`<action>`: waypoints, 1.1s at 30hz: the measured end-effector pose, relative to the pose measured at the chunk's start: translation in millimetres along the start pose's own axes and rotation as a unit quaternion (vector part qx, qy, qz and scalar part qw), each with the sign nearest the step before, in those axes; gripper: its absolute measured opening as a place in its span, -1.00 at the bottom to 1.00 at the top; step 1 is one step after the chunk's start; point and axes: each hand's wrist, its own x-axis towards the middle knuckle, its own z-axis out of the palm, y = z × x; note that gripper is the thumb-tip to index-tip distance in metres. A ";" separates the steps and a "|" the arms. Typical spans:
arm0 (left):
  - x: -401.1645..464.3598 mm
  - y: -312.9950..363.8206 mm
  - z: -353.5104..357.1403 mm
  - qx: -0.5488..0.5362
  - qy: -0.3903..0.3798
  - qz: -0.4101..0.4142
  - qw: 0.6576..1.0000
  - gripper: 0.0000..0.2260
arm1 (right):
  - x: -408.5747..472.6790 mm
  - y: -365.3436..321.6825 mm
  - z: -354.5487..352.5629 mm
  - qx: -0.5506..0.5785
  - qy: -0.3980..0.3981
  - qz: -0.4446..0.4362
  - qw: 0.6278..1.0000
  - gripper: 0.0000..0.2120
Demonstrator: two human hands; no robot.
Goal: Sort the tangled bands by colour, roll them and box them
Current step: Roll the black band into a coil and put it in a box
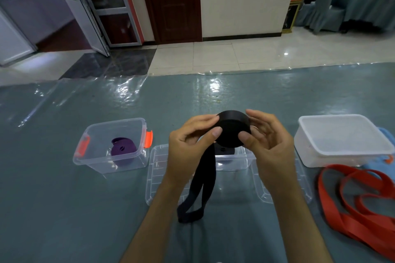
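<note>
Both hands hold a black band (234,129) rolled into a thick disc above the table. My left hand (190,145) pinches its left edge and my right hand (269,145) grips its right edge. The band's loose tail (199,194) hangs down in a loop to the table. A rolled purple band (123,150) lies in a clear box with orange latches (94,132) on the left. Behind my hands stands another clear box (237,162) with something black inside. Loose red bands (354,203) lie tangled at the right.
A white lidded container (342,141) stands at the right rear with blue material (384,134) behind it. Two clear lids lie flat: one lid (157,175) left of my arms, the other lid (303,185) right. The table (64,220) has a teal cloth under plastic film.
</note>
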 end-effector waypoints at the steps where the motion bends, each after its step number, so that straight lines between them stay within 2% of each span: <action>1: 0.5 -0.5 -0.1 0.008 -0.015 0.001 1.000 -0.74 | -0.9 1.2 1.6 0.013 0.011 -0.007 1.000 -0.68; 3: 1.8 -0.9 -2.7 0.026 -0.024 0.017 0.999 -0.70 | -2.0 2.2 3.7 0.041 0.008 0.005 0.999 -0.69; 8: 3.2 -3.5 -5.4 0.032 0.044 0.051 0.997 -0.83 | 4.7 -1.6 3.9 0.014 -0.005 0.049 0.999 -0.64; 11: 5.0 -4.7 -3.6 0.039 0.019 0.054 0.998 -0.83 | 5.2 1.3 5.0 0.014 0.021 0.009 1.000 -0.65; 13: 9.2 -1.4 -5.6 0.045 -0.008 0.044 0.998 -0.78 | 6.7 3.9 2.8 0.047 0.033 0.014 0.998 -0.66; 17: 14.3 1.5 -8.2 0.054 -0.013 0.058 0.997 -0.87 | 11.0 6.2 -4.3 0.031 -0.034 0.043 0.998 -0.63; 19: 15.3 0.9 -4.3 0.039 0.005 0.040 0.998 -0.92 | 10.8 6.2 -4.4 0.011 -0.031 0.044 0.999 -0.66; 21: 17.1 -0.9 -2.6 0.020 -0.006 0.023 1.000 -0.89 | 11.7 5.2 -2.5 0.003 -0.006 0.022 1.000 -0.68; 25: 23.8 1.2 -10.5 0.048 -0.063 0.036 0.996 -0.69 | 17.7 3.7 0.8 0.036 0.005 0.022 0.999 -0.68; 29: 25.6 1.6 -13.8 0.068 -0.009 0.058 0.996 -0.84 | 28.2 3.1 2.8 0.018 -0.066 0.072 0.995 -0.62; 31: 24.4 -2.0 -12.4 0.049 0.005 0.037 0.998 -0.84 | 32.8 2.3 2.9 -0.007 -0.059 0.062 0.996 -0.61; 33: 24.5 -4.6 -12.2 0.036 -0.022 0.013 0.999 -0.77 | 37.1 3.5 3.2 -0.010 -0.039 0.033 0.999 -0.62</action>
